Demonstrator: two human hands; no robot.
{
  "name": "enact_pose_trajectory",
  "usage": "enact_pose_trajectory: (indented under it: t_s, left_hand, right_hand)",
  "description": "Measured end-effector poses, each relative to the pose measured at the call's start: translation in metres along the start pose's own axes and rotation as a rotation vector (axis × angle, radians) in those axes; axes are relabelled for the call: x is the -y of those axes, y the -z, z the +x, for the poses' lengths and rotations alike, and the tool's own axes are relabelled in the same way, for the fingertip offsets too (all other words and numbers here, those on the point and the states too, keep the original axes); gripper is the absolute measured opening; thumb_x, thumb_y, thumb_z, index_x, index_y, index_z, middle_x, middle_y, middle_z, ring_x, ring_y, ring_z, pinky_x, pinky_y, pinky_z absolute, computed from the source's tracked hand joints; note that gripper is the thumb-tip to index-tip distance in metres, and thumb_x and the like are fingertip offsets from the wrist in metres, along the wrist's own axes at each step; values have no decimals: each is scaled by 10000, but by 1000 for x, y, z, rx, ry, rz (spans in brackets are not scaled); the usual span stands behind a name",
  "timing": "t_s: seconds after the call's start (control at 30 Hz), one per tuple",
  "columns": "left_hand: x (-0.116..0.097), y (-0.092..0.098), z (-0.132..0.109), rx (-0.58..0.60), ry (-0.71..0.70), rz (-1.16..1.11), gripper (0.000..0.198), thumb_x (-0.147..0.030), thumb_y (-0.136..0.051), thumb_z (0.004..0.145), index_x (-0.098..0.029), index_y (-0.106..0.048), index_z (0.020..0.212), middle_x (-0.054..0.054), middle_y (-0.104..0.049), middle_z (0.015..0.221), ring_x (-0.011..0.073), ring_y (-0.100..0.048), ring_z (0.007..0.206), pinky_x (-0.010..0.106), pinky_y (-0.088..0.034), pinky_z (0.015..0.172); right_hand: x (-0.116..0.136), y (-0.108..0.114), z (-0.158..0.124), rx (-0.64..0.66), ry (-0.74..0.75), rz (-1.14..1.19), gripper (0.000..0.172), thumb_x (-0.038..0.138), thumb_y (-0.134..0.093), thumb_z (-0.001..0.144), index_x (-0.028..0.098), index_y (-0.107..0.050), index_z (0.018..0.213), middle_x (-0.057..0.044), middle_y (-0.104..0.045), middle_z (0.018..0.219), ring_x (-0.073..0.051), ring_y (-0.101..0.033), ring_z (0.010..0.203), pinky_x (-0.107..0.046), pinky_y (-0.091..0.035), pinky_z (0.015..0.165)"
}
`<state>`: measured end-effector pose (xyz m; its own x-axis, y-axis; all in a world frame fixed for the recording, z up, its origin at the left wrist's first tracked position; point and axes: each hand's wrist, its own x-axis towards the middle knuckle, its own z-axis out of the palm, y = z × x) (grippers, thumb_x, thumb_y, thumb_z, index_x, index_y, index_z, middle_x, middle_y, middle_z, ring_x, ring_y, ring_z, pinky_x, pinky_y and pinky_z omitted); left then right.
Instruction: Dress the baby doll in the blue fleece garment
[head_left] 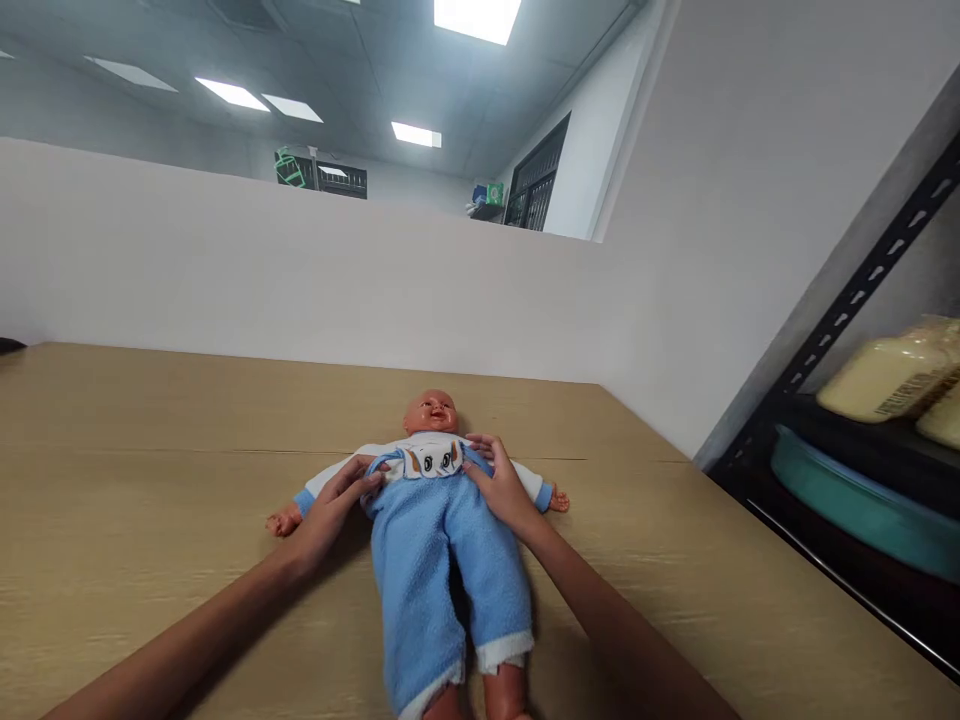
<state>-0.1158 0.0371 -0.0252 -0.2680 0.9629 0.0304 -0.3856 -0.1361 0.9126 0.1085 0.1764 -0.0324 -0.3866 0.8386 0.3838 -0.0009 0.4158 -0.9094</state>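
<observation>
A baby doll (433, 412) lies on its back on the wooden table, head away from me and arms spread out. It wears a white top with blue cuffs and fuzzy blue overalls (420, 540) with white trouser hems. The white bib (435, 459) carries a printed face with two eyes. At the bib's left side, my left hand (346, 492) is closed on the edge of the overalls near a blue strap. My right hand (504, 488) pinches the overalls at the other side, thumb by the bib's edge. The fingertips are partly hidden in the cloth.
The wooden table (165, 420) meets a low white partition (315, 280) at the back and a white wall at the right. On the right, a black shelf rack (840, 318) holds a teal basin (862, 500) and yellowish plastic-wrapped packages (885, 375).
</observation>
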Motion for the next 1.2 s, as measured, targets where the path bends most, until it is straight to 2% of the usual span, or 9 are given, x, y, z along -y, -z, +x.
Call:
enact_pose_trajectory:
  t_s: [0.1,0.2,0.33,0.5,0.63,0.77,0.93,1.07,1.2]
  left_hand:
    - [-2,-3,-8,-21,-176,279,313,-498,-860,833,-228,-734,927,24,-715,939,241,-617,938,301,-476,855]
    - [1,-2,-16,-18,-321,455,256,-491,-779,909,-245,-715,934,26,-697,944,244,-602,932,317,-456,869]
    - [10,6,-20,117,-620,726,83,-321,-688,973,-246,-674,940,54,-687,938,259,-612,918,357,-464,882]
    - [12,17,-18,336,-887,955,78,-185,-649,958,-247,-649,1005,81,-698,968,266,-629,924,388,-483,876]
    - [12,21,-16,350,-922,964,133,-122,-590,953,-253,-590,982,73,-662,960,250,-602,905,370,-483,845]
    - [16,24,-14,352,-937,956,177,-85,-543,950,-258,-546,986,66,-634,978,243,-583,921,364,-475,863]
    - [17,24,-14,339,-894,862,176,-131,-551,978,-255,-533,1101,79,-629,1028,249,-602,957,365,-497,873]
    - [13,23,-16,326,-930,889,140,-171,-589,966,-249,-538,1071,73,-649,981,246,-604,889,365,-499,832]
    - [10,24,-17,287,-1097,1001,196,-108,-581,951,-247,-580,1088,77,-712,960,240,-643,867,366,-498,808]
  right_hand:
    - [16,-8,5,-30,88,-139,456,302,-701,886,247,-537,1309,-106,-638,1340,-268,-582,1269,-461,-446,1140]
    - [43,-23,24,56,307,-374,392,214,-634,924,234,-548,1307,-129,-646,1350,-286,-580,1283,-480,-459,1138]
    - [69,-61,65,388,565,-663,293,183,-637,956,209,-614,1247,-120,-709,1266,-296,-624,1254,-493,-455,1148]
    - [59,-132,97,936,729,-928,510,255,-836,856,199,-638,1323,-139,-733,1336,-309,-675,1249,-433,-519,1046]
    - [47,-165,99,1034,740,-1019,315,153,-818,817,202,-729,1116,-127,-818,1086,-307,-752,1013,-417,-540,909]
    - [58,-147,99,905,745,-940,315,183,-761,834,172,-686,1139,-144,-791,1125,-318,-723,1041,-452,-510,973]
    - [61,-91,88,541,503,-409,445,86,-600,755,223,-613,1179,-33,-740,1122,-238,-689,1037,-356,-523,938]
    - [48,-64,72,529,449,-247,577,24,-530,643,224,-622,1176,-42,-742,1183,-246,-684,1166,-392,-499,1060]
    - [39,-60,63,548,461,-216,627,-16,-509,582,233,-636,1143,-70,-732,1276,-259,-662,1261,-424,-459,1136]
